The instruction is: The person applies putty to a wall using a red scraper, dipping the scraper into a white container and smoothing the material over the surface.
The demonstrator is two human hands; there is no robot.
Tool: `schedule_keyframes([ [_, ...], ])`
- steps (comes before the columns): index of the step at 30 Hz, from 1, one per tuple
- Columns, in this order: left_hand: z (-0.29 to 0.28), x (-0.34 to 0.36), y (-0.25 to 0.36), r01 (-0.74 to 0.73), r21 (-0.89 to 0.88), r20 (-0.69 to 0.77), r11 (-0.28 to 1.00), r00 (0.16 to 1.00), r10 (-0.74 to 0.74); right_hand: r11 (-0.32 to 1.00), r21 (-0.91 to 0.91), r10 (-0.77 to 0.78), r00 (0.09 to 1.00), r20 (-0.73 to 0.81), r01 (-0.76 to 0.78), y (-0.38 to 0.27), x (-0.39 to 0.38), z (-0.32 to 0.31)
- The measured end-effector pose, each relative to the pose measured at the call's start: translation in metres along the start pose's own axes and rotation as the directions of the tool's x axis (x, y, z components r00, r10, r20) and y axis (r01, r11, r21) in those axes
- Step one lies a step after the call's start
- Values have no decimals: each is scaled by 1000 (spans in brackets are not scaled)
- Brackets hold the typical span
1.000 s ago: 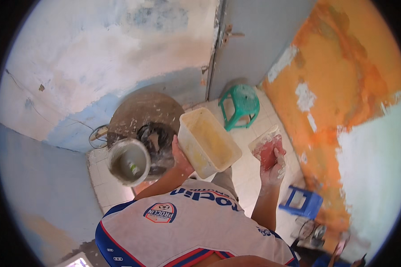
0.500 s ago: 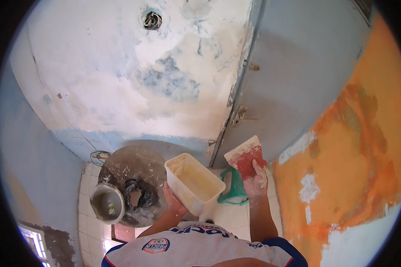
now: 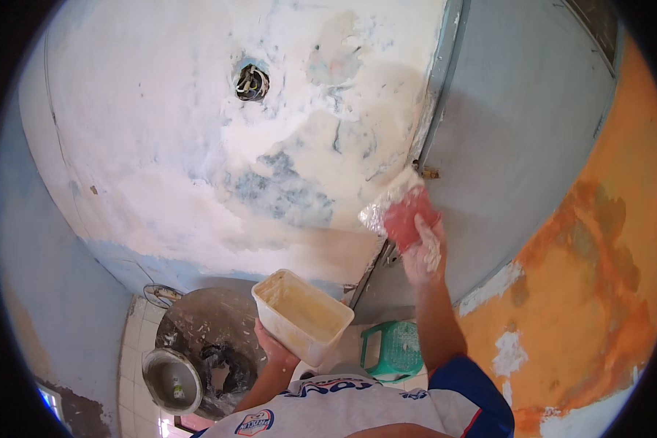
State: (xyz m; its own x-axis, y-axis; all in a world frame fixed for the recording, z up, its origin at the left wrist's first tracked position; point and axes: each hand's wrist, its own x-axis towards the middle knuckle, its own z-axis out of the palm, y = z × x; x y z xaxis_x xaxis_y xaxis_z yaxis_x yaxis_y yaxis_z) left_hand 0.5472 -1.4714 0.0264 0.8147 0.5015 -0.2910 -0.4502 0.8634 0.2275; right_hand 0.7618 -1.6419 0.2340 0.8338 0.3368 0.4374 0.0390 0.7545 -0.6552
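Observation:
With my left hand I grip the side of a cream rectangular plastic tub; a pale residue coats its inside. My right hand is closed around a red putty spreader, its broad edge smeared with wet white putty. The spreader is raised in front of the right side of the patchy white wall, near the door frame; whether it touches the wall I cannot tell. White putty also sticks to my right fingers and thumb.
A grey door stands right of the wall, beside a peeling orange wall. Below are a round table with a bucket and a black plastic bag, and a green stool. Wires fill a wall hole.
My right hand has lifted the spreader up and toward the wall beside the door frame. My view has tilted upward, and the tub is still in my left hand.

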Motion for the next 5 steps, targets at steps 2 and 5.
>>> schedule_keyframes([
  [2, -5, 8, -3, -39, 1, 57, 999, 998, 39, 997, -50, -55, 996, 74, 59, -13, 34, -1],
  [5, -3, 17, -4, -83, -44, 153, 996, 984, 88, 979, -83, -176, 975, 133, 188, -34, 94, 10],
])
